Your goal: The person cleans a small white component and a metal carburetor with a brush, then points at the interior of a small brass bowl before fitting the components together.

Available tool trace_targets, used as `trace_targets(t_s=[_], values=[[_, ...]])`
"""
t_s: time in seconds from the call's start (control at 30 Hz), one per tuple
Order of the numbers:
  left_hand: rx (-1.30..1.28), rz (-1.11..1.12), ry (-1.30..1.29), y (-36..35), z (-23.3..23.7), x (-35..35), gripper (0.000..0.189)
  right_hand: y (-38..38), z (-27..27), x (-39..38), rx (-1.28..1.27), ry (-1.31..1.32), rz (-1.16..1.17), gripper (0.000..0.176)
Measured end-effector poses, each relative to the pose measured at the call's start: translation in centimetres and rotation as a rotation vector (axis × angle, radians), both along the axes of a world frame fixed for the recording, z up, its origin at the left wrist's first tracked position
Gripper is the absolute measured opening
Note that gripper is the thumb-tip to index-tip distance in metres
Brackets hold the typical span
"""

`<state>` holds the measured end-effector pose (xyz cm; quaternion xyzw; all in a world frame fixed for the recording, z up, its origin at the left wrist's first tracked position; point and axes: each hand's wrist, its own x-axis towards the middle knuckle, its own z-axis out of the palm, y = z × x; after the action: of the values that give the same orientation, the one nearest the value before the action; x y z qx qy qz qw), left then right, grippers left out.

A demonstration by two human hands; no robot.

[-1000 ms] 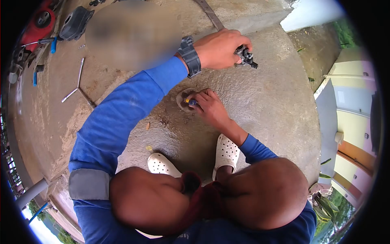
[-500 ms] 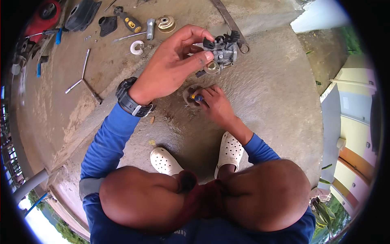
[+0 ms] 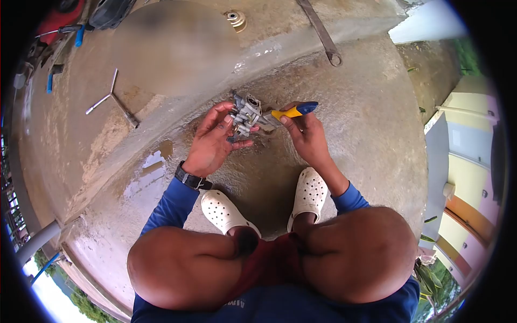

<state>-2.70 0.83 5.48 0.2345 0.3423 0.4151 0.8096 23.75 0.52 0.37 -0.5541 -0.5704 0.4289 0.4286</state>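
Squatting on a concrete floor [image 3: 366, 134] in white clogs [image 3: 222, 211]. Cradling a small metal carburetor [image 3: 245, 112] in the left hand [image 3: 211, 144], clasping it with curled fingers and thumb, holding it lifted clear of the floor, above and ahead of the clogs. Gripping a screwdriver [image 3: 293, 111] with a yellow-and-blue handle in the right hand [image 3: 308, 135], closing the fingers around the handle, laying the tool nearly level and pointing its shaft leftward at the carburetor's side; touching it or not, impossible to tell. Wearing a dark watch [image 3: 191, 180] on the left wrist. Sharing the floor with a three-armed wrench [image 3: 110, 99] lying well off to the left, a long flat spanner [image 3: 323, 37] farther ahead to the right, a brass-coloured round part [image 3: 235, 20] near the far edge, and a puddle [image 3: 148, 167] shining just left of the left hand.
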Motion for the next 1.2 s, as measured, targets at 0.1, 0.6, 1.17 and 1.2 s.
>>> trace_targets(t_s=[0.1,0.6,1.17,1.2], values=[[-0.077,0.029,-0.154,-0.6,-1.2,0.1,0.040,0.7,0.8,-0.3,0.203,-0.293,0.172,0.031],[0.082,0.142,0.052,0.5,-5.1,-1.2,0.057,1.4,4.6,-0.2,-0.004,0.050,-0.067,0.025],[0.169,0.129,0.317,0.8,-3.4,0.3,0.054,3.4,5.7,-1.9,0.309,-0.023,0.205,0.030],[0.062,0.165,0.181,0.9,-3.2,0.2,0.054,3.4,6.0,-1.3,0.146,-0.003,0.135,0.030]])
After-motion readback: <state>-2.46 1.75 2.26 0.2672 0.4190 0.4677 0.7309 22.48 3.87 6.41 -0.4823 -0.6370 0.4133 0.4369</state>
